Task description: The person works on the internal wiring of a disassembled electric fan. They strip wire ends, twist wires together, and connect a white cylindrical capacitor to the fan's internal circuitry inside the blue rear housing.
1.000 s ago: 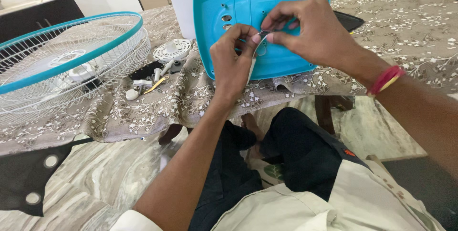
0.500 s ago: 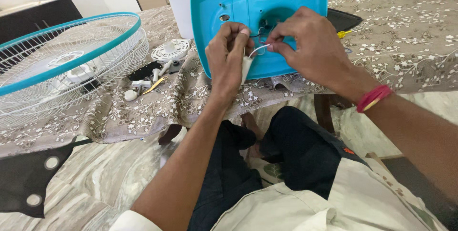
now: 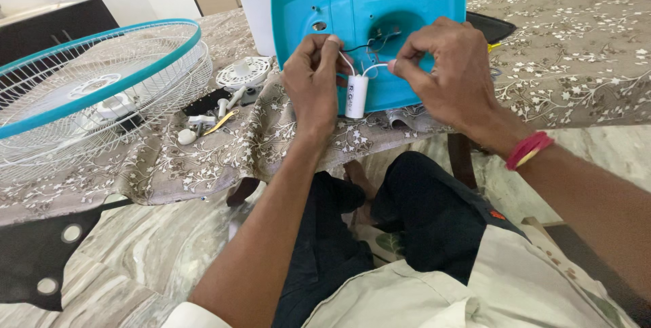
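- A seated person works on a turquoise fan base (image 3: pixel 407 3) propped on edge at the near rim of a cloth-covered desk (image 3: pixel 576 64), its hollow underside facing the camera.
- The left hand (image 3: pixel 313 74) has its fingers pinched together on a white lead; the right hand (image 3: pixel 444 67) has its fingers pinched on the other white lead, just beside a cluster of dark wires at the base's middle opening.
- A small white capacitor (image 3: pixel 355 96) hangs by those leads between the two hands, in front of the base's lower half and clear of the desk.
- The fan looks well dismantled: a wire guard (image 3: pixel 95 91) lies flat at left, with a white round cap (image 3: pixel 245 72) and loose small parts (image 3: pixel 203 121) near it.
- Judging by the dangling capacitor, its wiring appears unfinished, and reassembly of guard and parts remains.
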